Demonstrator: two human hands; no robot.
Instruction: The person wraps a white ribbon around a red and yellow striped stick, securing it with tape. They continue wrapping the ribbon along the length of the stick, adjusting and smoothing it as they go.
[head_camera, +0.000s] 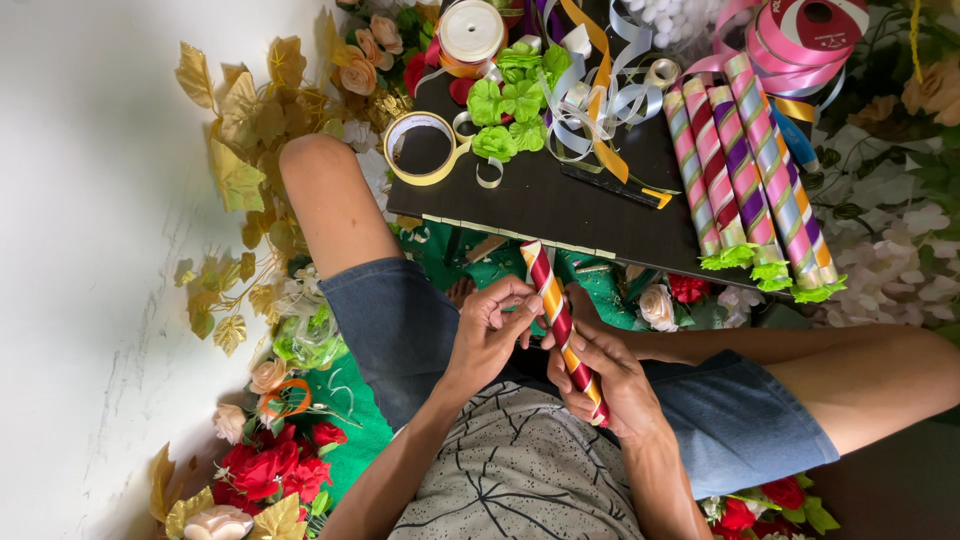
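A rolled stick (562, 325) wound in red and orange ribbon is held over the lap, at about 6 o'clock from the black worktop (545, 200). The right hand (612, 380) is closed round its lower half, while the left hand (490, 330) is pinched with thumb and fingertips on the ribbon near its upper half. The winding appears to be carried over nearly the whole visible length, though no green frill is seen at its top end, so it is judged unfinished.

Five finished sticks (750, 170), striped in pink, purple, red and silver and each ended with a green frill, are laid side by side at 3 o'clock on the worktop. At 12 o'clock, green fabric petals (510, 105) and loose ribbon curls (590, 100) are heaped. A tape roll (422, 148) is set at 10 o'clock, a white ribbon spool (472, 32) beyond it, and a pink spool (805, 30) at 1 o'clock.

Gold leaves (245, 130) and red roses (265, 470) are scattered on the floor at 8 to 10 o'clock; nothing is seen between the hands and the stick
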